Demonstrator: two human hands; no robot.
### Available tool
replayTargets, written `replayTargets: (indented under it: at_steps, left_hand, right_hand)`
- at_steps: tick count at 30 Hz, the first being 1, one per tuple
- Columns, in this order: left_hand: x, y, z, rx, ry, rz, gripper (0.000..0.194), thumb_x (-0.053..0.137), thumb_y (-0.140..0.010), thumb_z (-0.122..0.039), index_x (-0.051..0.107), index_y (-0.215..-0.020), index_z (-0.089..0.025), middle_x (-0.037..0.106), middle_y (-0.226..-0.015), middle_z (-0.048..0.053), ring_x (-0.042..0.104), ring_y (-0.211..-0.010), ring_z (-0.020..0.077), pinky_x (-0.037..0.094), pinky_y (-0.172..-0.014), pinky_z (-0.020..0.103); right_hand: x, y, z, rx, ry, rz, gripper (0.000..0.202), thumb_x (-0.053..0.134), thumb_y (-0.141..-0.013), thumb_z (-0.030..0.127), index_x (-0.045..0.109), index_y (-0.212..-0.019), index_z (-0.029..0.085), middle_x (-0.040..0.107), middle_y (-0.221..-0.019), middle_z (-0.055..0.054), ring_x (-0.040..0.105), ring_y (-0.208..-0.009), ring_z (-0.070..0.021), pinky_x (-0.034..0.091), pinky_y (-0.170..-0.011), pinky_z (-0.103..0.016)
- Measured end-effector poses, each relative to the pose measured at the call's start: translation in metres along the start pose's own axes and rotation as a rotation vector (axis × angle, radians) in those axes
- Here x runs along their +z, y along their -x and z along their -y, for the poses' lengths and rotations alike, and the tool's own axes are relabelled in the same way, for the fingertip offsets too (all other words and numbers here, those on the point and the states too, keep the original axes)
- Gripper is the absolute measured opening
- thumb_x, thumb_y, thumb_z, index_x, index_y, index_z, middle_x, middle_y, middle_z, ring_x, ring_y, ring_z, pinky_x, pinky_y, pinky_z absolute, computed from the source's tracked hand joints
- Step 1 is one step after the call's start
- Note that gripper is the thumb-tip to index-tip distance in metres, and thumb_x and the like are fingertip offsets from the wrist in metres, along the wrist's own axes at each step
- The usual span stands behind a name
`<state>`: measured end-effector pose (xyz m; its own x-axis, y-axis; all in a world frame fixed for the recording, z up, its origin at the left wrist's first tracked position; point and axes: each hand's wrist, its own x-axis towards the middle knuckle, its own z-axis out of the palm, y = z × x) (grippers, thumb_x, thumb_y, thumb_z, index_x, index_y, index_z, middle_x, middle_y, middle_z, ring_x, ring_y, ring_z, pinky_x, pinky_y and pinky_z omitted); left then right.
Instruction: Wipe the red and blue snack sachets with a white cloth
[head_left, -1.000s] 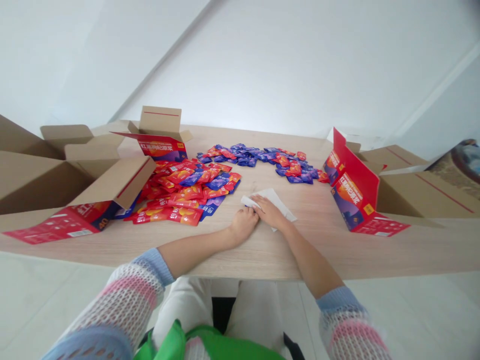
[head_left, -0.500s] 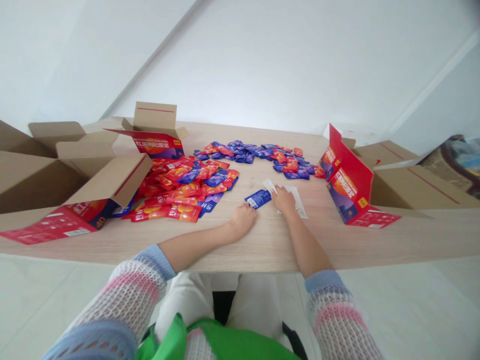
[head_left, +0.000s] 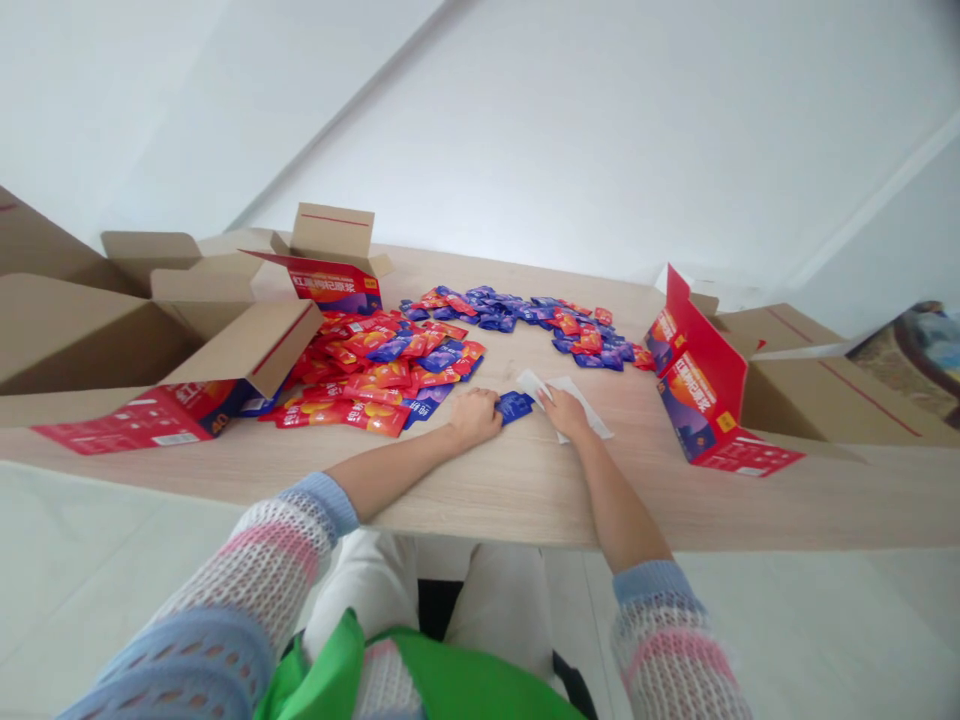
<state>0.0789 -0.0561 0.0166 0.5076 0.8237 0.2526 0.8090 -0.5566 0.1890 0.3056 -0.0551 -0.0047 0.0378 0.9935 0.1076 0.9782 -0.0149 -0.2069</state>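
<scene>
A blue sachet [head_left: 514,406] lies on the table between my hands. My left hand [head_left: 477,418] is closed on its left end, and the fingers cover that end. My right hand [head_left: 564,412] presses a white tissue [head_left: 589,398] with its fingers bunched round it, close to the sachet's right end. To the left of my left hand lies a big heap of red and blue sachets [head_left: 375,385].
Farther back are smaller piles of blue and red sachets [head_left: 487,308]. Open red cartons stand at the left [head_left: 142,415], the back left [head_left: 337,285] and the right [head_left: 694,390]. A white wall [head_left: 570,140] rises behind the table [head_left: 480,490].
My left hand has slid left and forward along the sachet and now covers more of its left end. My right hand stays on the tissue. The whole view has shifted slightly.
</scene>
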Motion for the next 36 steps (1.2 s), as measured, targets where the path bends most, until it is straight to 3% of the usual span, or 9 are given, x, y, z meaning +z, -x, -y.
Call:
replayTargets:
  at_steps: [5,9,13,20,24,27,29,32,36]
  left_hand:
    - [0.007,0.015,-0.019,0.035,-0.044,0.018,0.048,0.048,-0.082,-0.046,0.055,-0.111,-0.008,0.063,-0.105,0.018,0.061,-0.096,0.0286,0.048,-0.080,0.038]
    - [0.006,0.016,-0.028,-0.030,-0.064,0.082,0.037,0.041,-0.089,-0.036,0.055,-0.109,-0.007,0.066,-0.095,0.018,0.065,-0.087,0.0276,0.049,-0.073,0.036]
    - [-0.007,0.009,-0.015,-0.078,-0.048,0.069,0.027,0.038,-0.090,-0.024,0.053,-0.110,-0.013,0.068,-0.086,0.013,0.067,-0.080,0.0264,0.048,-0.071,0.036]
    - [-0.043,-0.019,0.042,-0.378,-0.042,-0.146,0.032,0.027,-0.096,-0.028,0.050,-0.116,-0.018,0.069,-0.086,0.009,0.067,-0.079,0.0233,0.046,-0.071,0.032]
    - [-0.063,-0.033,0.092,-0.615,-0.123,-0.316,0.039,0.022,-0.096,-0.029,0.052,-0.115,-0.014,0.068,-0.087,0.014,0.066,-0.085,0.0274,0.047,-0.074,0.037]
    - [-0.072,-0.032,0.135,-0.796,-0.170,-0.377,0.034,0.030,-0.092,-0.027,0.054,-0.110,-0.011,0.066,-0.087,0.017,0.065,-0.089,0.0311,0.047,-0.075,0.040]
    - [-0.074,-0.028,0.159,-0.885,-0.181,-0.466,0.036,0.037,-0.088,-0.022,0.049,-0.119,-0.010,0.064,-0.095,0.018,0.064,-0.091,0.0309,0.048,-0.074,0.039]
    - [-0.076,-0.021,0.182,-0.867,-0.225,-0.592,0.041,0.042,-0.082,-0.019,0.049,-0.121,-0.010,0.055,-0.117,0.021,0.057,-0.102,0.0325,0.049,-0.074,0.040]
    - [-0.071,-0.018,0.190,-0.604,-0.201,-0.617,0.036,0.047,-0.080,-0.020,0.058,-0.113,-0.014,0.041,-0.138,0.016,0.042,-0.122,0.0335,0.045,-0.089,0.043]
  right_hand:
    - [0.005,-0.003,-0.003,-0.025,-0.047,-0.002,0.051,0.023,-0.098,0.046,0.051,-0.130,0.017,0.062,-0.121,-0.013,0.055,-0.115,-0.0229,0.039,-0.092,-0.029]
    - [0.010,-0.007,-0.009,-0.050,-0.097,-0.028,0.051,0.027,-0.098,0.046,0.054,-0.127,0.015,0.062,-0.121,-0.014,0.056,-0.114,-0.0246,0.039,-0.093,-0.030]
    - [0.013,-0.009,-0.012,-0.074,-0.141,-0.028,0.050,0.026,-0.097,0.045,0.054,-0.127,0.016,0.062,-0.123,-0.014,0.056,-0.114,-0.0239,0.040,-0.094,-0.031]
    - [0.024,-0.013,-0.017,-0.098,-0.162,-0.060,0.053,0.030,-0.095,0.044,0.054,-0.129,0.010,0.055,-0.131,-0.018,0.051,-0.121,-0.0269,0.035,-0.103,-0.039]
    - [0.025,-0.014,-0.018,-0.095,-0.194,-0.084,0.051,0.032,-0.095,0.043,0.056,-0.127,0.011,0.056,-0.130,-0.016,0.052,-0.121,-0.0263,0.036,-0.103,-0.038]
    - [0.025,-0.015,-0.019,-0.110,-0.190,-0.096,0.050,0.032,-0.095,0.042,0.057,-0.125,0.010,0.057,-0.128,-0.016,0.053,-0.119,-0.0259,0.037,-0.102,-0.037]
    - [0.025,-0.016,-0.019,-0.112,-0.180,-0.103,0.050,0.033,-0.094,0.043,0.058,-0.124,0.010,0.058,-0.128,-0.017,0.053,-0.119,-0.0259,0.038,-0.102,-0.037]
    - [0.025,-0.018,-0.020,-0.095,-0.159,-0.111,0.050,0.034,-0.094,0.043,0.058,-0.124,0.011,0.056,-0.129,-0.017,0.051,-0.121,-0.0254,0.037,-0.103,-0.038]
    - [0.026,-0.020,-0.021,-0.126,-0.135,-0.116,0.050,0.033,-0.095,0.043,0.058,-0.124,0.010,0.056,-0.130,-0.017,0.051,-0.122,-0.0247,0.036,-0.104,-0.037]
